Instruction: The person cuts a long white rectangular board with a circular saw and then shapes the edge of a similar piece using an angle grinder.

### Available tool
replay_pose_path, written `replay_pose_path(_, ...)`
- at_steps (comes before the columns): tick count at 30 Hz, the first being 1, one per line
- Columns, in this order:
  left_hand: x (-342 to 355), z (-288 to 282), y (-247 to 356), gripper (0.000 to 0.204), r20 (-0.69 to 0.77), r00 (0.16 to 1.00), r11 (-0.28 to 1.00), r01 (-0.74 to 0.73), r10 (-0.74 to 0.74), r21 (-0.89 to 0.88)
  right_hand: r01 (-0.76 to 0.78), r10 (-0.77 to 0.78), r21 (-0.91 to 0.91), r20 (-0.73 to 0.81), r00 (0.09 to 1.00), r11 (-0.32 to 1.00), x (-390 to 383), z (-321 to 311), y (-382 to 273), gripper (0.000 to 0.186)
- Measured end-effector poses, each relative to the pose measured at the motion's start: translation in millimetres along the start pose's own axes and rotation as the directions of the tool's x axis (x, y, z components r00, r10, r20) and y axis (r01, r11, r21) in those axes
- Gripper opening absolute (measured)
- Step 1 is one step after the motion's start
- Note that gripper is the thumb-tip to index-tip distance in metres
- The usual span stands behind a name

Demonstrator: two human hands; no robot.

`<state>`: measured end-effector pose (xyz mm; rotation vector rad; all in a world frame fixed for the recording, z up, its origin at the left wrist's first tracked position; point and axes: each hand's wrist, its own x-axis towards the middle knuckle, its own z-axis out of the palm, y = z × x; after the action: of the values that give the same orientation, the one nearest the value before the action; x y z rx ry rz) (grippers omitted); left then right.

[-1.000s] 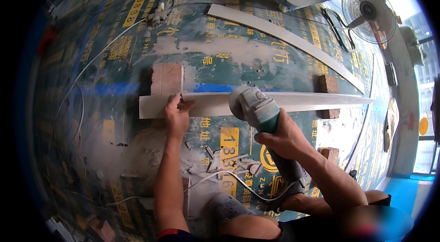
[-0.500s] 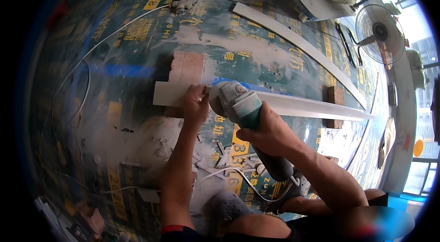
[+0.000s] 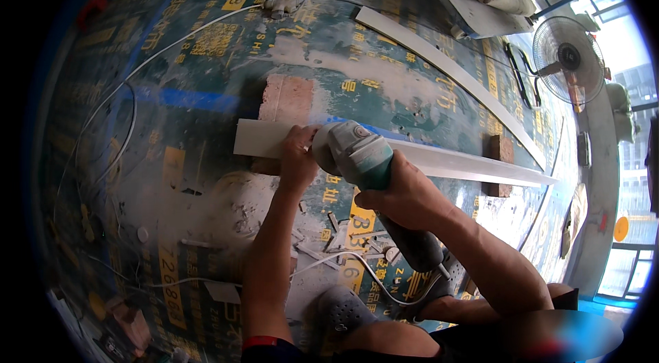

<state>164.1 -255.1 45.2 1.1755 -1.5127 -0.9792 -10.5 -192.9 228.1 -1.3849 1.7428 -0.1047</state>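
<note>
My right hand (image 3: 405, 193) is wrapped round an angle grinder (image 3: 364, 157) with a grey head and a green and dark body. Its head is over a long white strip (image 3: 257, 138), and the contact between disc and strip is hidden. Just left of the grinder head, my left hand (image 3: 298, 155) grips the strip, fingers curled over its far edge. Under the strip's left end lies a pinkish brick (image 3: 285, 96); a brown brick (image 3: 502, 146) sits under its right part.
Another long white strip (image 3: 446, 67) lies beyond, slanting down to the right. Pale cables cross the dusty green printed floor (image 3: 206, 74). Small offcuts (image 3: 336, 239) are scattered near my feet. A standing fan (image 3: 568, 57) is at the far right, and a cable connector (image 3: 280, 6) lies at the back.
The whole view has shifted slightly. Both hands, the grinder and the strip keep nearly the same places relative to one another.
</note>
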Motion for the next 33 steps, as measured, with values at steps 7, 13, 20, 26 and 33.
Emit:
replay_pose_path(7,-2,2,-14,0.018,0.006,1.0,0.999,0.025,-0.024,-0.044,-0.018,0.018,0.011,-0.032,0.999,1.0,-6,-3,10,0.068)
replay_pose_path(13,-2,12,-21,0.026,0.006,0.997,0.996,0.078,-0.078,-0.054,-0.131,0.134,0.053,-0.037,0.99,0.99,-19,-20,28,0.068)
replay_pose_path(20,-5,10,-23,0.02,-0.028,0.998,0.993,0.045,-0.049,-0.108,-0.234,0.238,0.052,-0.086,0.967,0.971,-37,-36,54,0.072)
replay_pose_path(26,-8,3,-35,0.024,-0.002,0.999,0.999,-0.039,0.039,0.008,-0.272,0.283,0.105,-0.107,0.953,0.957,-44,-41,75,0.08)
replay_pose_path(33,-7,1,-39,0.022,0.001,0.997,0.993,-0.075,0.075,0.092,-0.21,0.22,0.132,-0.064,0.973,0.969,-35,-31,47,0.068)
